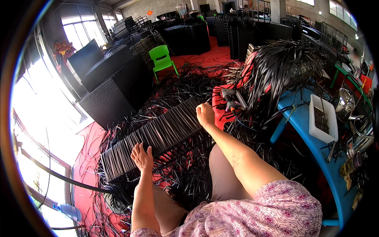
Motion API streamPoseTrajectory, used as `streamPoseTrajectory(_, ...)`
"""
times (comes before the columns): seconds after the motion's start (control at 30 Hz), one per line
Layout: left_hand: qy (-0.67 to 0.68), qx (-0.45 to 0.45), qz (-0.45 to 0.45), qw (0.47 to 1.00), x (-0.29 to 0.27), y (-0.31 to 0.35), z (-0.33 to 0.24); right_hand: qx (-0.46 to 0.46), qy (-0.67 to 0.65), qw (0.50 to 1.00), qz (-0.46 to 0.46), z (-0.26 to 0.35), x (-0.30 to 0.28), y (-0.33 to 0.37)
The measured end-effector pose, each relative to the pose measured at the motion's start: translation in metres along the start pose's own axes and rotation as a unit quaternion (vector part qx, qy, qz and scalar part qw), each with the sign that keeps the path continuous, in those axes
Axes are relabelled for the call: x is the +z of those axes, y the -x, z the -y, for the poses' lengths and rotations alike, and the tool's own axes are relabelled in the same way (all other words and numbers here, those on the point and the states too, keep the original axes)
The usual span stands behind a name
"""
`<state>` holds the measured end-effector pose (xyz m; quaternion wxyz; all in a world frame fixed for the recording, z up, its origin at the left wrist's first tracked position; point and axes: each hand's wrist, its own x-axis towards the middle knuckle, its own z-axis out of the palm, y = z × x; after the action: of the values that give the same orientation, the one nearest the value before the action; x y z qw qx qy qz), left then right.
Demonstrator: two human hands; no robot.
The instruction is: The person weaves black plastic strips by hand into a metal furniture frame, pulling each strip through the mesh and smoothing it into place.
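Note:
A long dark panel of closely set black strips [152, 136] lies slantwise in front of my knees, its right end farther away. My left hand [142, 158] rests at its near edge, left of the middle, with fingers stretched out and apart. At the panel's right end, my right hand [205, 115] is closed, the fingers curled in; whatever they hold is hidden. Just past that hand, a pneumatic tool [229, 98] with a grey body and a hose lies on a red plastic seat [219, 112].
Loose black strips [189, 81] litter the red floor [85, 160]. A big bundle of strips [286, 65] drapes at the right. Beside me stands a blue table [321, 158] with a white tray [323, 118]. Ahead are a green chair [161, 60] and stacked black woven panels [118, 85].

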<state>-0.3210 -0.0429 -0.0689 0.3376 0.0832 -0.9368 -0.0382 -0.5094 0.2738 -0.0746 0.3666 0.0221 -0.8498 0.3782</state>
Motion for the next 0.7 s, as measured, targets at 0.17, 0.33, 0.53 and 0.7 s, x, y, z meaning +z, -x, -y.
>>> streamPoseTrajectory(0.17,-0.003,0.0,-0.001,1.0,0.0007,-0.0002,0.0001,-0.001,-0.003,1.0,-0.003,0.0013,-0.0012,-0.0012)
streamPoseTrajectory(0.33,-0.004,-0.001,0.002,1.0,0.0006,-0.0003,0.0007,0.002,-0.006,1.0,0.0,0.0036,-0.0033,-0.0004)
streamPoseTrajectory(0.53,-0.003,-0.002,0.003,1.0,0.0015,-0.0011,0.0006,-0.002,-0.006,1.0,-0.006,-0.0002,0.0002,-0.0012)
streamPoseTrajectory(0.7,-0.003,-0.002,0.0,1.0,0.0012,0.0002,0.0024,0.016,-0.01,1.0,0.01,0.0008,0.0005,0.0007)
